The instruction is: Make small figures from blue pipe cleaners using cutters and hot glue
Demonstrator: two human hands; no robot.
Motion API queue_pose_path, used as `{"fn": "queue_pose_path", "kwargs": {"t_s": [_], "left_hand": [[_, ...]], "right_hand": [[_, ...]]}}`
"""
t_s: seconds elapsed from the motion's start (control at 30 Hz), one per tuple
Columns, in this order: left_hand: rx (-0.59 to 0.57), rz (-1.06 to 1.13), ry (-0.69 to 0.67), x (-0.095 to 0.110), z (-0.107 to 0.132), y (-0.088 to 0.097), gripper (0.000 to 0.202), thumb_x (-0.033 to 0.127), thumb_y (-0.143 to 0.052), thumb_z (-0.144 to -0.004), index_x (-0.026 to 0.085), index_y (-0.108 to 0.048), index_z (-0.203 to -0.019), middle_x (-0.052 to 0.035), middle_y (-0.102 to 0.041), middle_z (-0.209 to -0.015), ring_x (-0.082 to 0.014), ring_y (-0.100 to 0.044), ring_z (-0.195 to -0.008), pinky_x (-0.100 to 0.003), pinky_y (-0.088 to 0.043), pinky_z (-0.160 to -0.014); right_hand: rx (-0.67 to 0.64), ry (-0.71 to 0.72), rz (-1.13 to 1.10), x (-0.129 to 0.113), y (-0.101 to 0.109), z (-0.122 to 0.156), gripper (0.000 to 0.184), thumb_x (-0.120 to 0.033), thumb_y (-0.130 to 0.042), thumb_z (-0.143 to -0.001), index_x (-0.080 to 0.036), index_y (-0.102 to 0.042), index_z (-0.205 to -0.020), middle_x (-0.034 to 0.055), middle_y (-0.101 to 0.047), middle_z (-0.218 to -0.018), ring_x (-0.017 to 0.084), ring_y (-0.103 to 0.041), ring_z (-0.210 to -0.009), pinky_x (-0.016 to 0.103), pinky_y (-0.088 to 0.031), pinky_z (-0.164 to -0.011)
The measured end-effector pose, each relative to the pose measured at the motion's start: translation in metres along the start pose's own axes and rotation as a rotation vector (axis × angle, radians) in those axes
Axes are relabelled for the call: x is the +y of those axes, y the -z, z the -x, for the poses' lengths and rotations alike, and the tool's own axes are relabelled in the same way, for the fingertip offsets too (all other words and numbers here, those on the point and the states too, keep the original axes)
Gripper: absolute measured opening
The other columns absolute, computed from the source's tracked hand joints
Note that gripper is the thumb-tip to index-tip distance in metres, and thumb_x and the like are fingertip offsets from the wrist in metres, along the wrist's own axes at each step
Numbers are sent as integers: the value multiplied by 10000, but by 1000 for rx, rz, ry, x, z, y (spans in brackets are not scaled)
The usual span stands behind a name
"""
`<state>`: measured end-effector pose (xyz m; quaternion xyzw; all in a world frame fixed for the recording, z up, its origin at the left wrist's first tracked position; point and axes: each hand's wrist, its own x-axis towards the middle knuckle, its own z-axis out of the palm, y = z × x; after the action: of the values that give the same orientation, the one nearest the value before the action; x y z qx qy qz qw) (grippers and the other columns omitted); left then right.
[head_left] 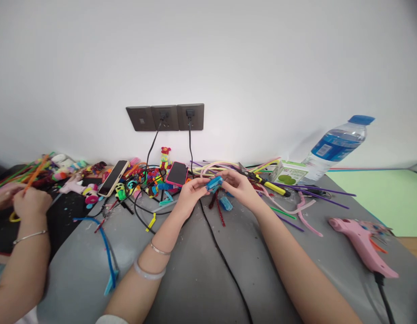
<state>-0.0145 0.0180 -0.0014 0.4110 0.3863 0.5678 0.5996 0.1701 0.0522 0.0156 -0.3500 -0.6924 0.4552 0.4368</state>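
Observation:
A small folded bundle of blue pipe cleaner [214,184] is held up between my two hands above the grey table. My left hand [192,194] pinches its left end with thumb and fingers. At the other end, my right hand [241,188] has its fingertips closed on the same bundle. Just below lies a second blue bundle [226,204], apart from my hands. Beside it, dark red pipe cleaners [221,215] lie on the table. Fine detail of the held bundle is partly covered by my fingers.
A pink glue gun [361,245] lies at right, near a water bottle [339,146] and a small box [289,173]. Black cables [225,258] cross the table from wall sockets [165,118]. Phones [114,177] lie among craft pieces. At left, a co-worker's hands [31,202] hold an orange pipe cleaner.

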Motion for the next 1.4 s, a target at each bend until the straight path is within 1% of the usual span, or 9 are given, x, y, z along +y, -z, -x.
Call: {"fn": "queue_pose_path", "kwargs": {"t_s": [0.1, 0.27, 0.4, 0.5, 0.8, 0.97, 1.2, 1.4], "left_hand": [[-6, -1, -4, 0, 0, 0, 351, 301, -863, -639, 163, -760, -945, -86, -739, -984, -205, -677, -913, -324, -544, -813], [-27, -4, -5, 0, 1, 1, 354, 286, -853, -651, 153, -752, -963, -97, -743, -1002, -215, -682, -943, -344, -542, -857], [-35, -16, -17, -1, 0, 2, 357, 274, -838, -672, 153, -726, -988, -103, -734, -1035, -222, -678, -972, -349, -546, -860], [-25, -9, -27, -3, -1, 2, 363, 266, -835, -669, 171, -691, -988, -86, -726, -1031, -220, -672, -986, -340, -555, -833], [-12, -78, -52, -2, -1, 2, 299, 250, -796, -672, 166, -657, -924, -59, -712, -959, -187, -674, -900, -333, -571, -809], [-9, -83, -56, -2, -1, 2, 312, 225, -784, -670, 167, -645, -943, -59, -705, -972, -195, -673, -944, -328, -576, -808], [-41, -92, -77, -3, -2, 2, 303, 255, -783, -694, 177, -635, -946, -63, -710, -995, -211, -683, -959, -377, -570, -854], [-25, -63, -62, -3, -1, 1, 315, 262, -797, -675, 170, -646, -935, -55, -713, -953, -190, -681, -914, -349, -570, -837]], "right_hand": [[-1, 3, -5, 0, 0, 0, 273, -443, -646, -847, -221, -626, -1005, 64, -705, -954, 233, -673, -886, 370, -550, -773], [21, 5, -10, 3, 0, -1, 300, -460, -661, -838, -215, -580, -991, 68, -683, -947, 209, -663, -855, 336, -541, -743], [21, -5, -28, 4, 0, -1, 269, -430, -656, -839, -204, -567, -955, 53, -661, -904, 179, -639, -794, 299, -515, -695], [14, -10, -54, 4, 0, -1, 224, -384, -646, -841, -202, -566, -945, 42, -650, -882, 162, -614, -752, 274, -488, -639], [27, -42, -106, 3, 0, -2, 171, -304, -640, -804, -207, -583, -933, 27, -627, -854, 144, -574, -699, 256, -448, -585], [35, -60, -119, 6, -1, -3, 169, -296, -628, -784, -208, -576, -918, 10, -601, -811, 134, -527, -653, 254, -419, -565], [46, -76, -160, 9, -2, -5, 166, -276, -637, -742, -212, -579, -884, 0, -591, -783, 123, -485, -621, 241, -387, -535], [54, -92, -196, 9, -2, -6, 179, -282, -647, -723, -211, -575, -871, -7, -588, -779, 113, -477, -609, 237, -382, -535]]}}
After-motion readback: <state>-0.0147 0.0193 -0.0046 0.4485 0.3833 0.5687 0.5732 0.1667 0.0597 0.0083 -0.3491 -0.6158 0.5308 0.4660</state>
